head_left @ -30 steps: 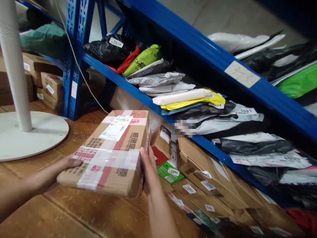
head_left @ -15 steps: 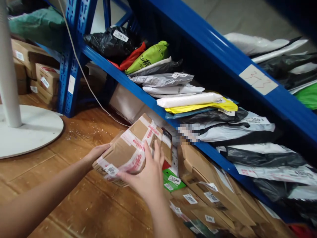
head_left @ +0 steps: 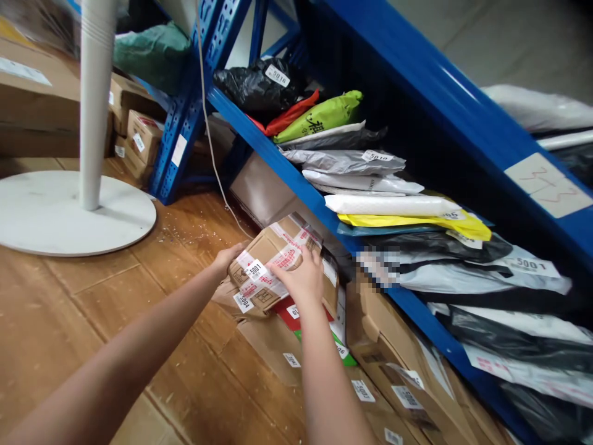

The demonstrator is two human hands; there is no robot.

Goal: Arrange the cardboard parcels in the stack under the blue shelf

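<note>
Both hands hold the taped cardboard box [head_left: 273,262] low at the foot of the blue shelf rack [head_left: 296,185], among other boxes [head_left: 393,346] stacked on the wooden floor [head_left: 92,296]. The left hand [head_left: 228,258] is clenched on the box's near-left end, and the right hand [head_left: 303,281] lies flat over its near-right top, fingers spread. The box's long axis runs from near left to far right, tilted, toward the shelf. Soft mailer bags [head_left: 370,185] fill the shelf above. A white round stand base [head_left: 69,213] sits far left.
</note>
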